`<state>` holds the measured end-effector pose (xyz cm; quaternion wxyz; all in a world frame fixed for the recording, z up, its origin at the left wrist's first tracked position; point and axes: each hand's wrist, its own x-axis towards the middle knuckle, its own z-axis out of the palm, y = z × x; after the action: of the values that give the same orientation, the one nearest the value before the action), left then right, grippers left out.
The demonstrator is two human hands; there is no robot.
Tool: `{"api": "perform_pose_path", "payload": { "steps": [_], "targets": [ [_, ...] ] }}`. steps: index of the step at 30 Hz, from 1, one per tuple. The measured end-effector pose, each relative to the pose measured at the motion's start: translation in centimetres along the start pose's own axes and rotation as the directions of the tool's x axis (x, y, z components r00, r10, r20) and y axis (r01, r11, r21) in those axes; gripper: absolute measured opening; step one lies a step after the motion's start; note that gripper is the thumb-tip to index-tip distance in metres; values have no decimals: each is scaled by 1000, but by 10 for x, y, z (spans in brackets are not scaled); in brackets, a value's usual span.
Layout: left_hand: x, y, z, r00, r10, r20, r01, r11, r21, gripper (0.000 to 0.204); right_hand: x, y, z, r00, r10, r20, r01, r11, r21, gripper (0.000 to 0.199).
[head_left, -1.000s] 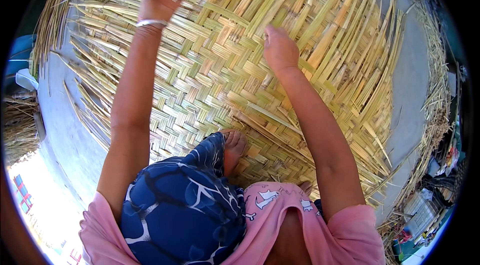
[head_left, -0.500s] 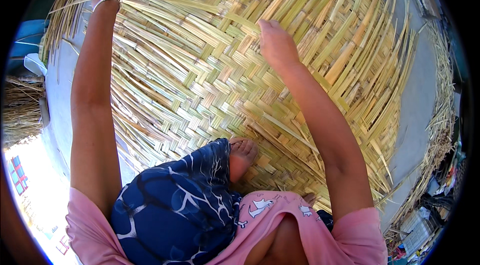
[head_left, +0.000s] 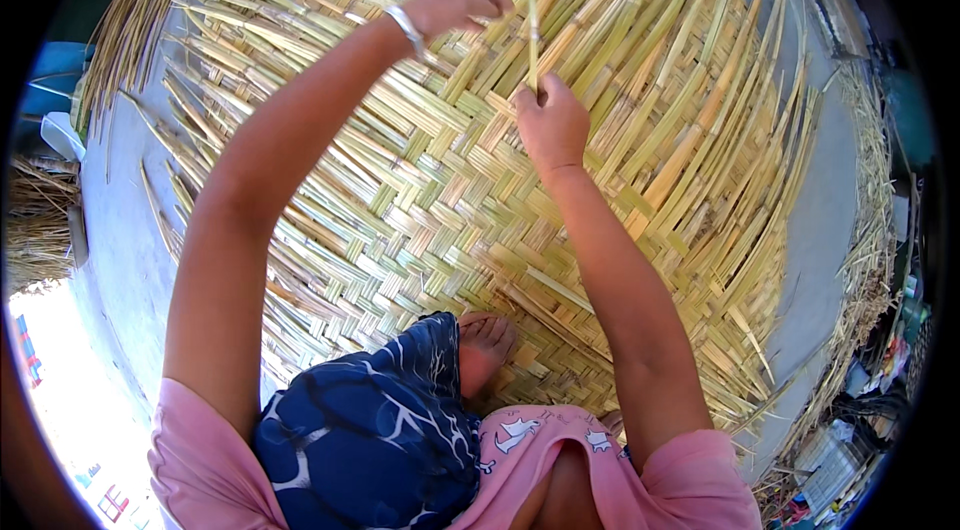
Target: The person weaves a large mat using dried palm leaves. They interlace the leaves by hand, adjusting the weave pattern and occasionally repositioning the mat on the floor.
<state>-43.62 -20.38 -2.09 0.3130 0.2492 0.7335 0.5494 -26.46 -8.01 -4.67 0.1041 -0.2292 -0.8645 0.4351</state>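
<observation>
A large woven mat [head_left: 420, 195] of split cane strips, green and straw-coloured, lies spread on the floor. Long unwoven strip ends fan out along its left and right sides. Over the mat's upper middle, my right hand [head_left: 553, 127] pinches a thin cane strip [head_left: 534, 35] that points away from me. My left hand [head_left: 456, 6], with a bracelet at the wrist, hovers just left of that strip, slightly blurred. Its fingers are loosely bent and apart, with nothing seen in them. My bare foot [head_left: 486, 348] rests on the mat's near part.
Thin loose canes [head_left: 140, 15] lie at the far left, by a blue object [head_left: 58, 80]. A heap of dry stalks [head_left: 42, 220] is at the left edge. More straw [head_left: 860, 240] and mixed clutter [head_left: 840, 460] line the right side of the grey floor [head_left: 120, 260].
My left hand has let go of the strip at the far left and swung right, close to my right hand. The pinched strip now points away from me; my right hand sits slightly lower.
</observation>
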Motion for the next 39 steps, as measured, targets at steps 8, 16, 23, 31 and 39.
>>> {"api": "perform_pose_path", "payload": {
  "steps": [8,16,23,31,39],
  "targets": [
    [61,-26,61,997,-14,-80,73,594,801,39,-23,-12,-5,956,291,27,-259,804,534,15],
    [81,-25,47,961,-257,-103,268,768,582,58,-20,-12,-15,970,209,121,-240,780,579,14],
    [65,-19,48,938,-346,1,296,805,515,54,-9,-11,-16,963,217,162,-267,856,443,16],
    [46,-48,28,936,-233,264,283,944,-170,42,6,8,6,948,231,219,-284,924,255,16],
    [32,-58,20,965,-197,172,258,831,-493,34,7,41,24,987,-79,138,88,994,-65,29]
  ]
}}
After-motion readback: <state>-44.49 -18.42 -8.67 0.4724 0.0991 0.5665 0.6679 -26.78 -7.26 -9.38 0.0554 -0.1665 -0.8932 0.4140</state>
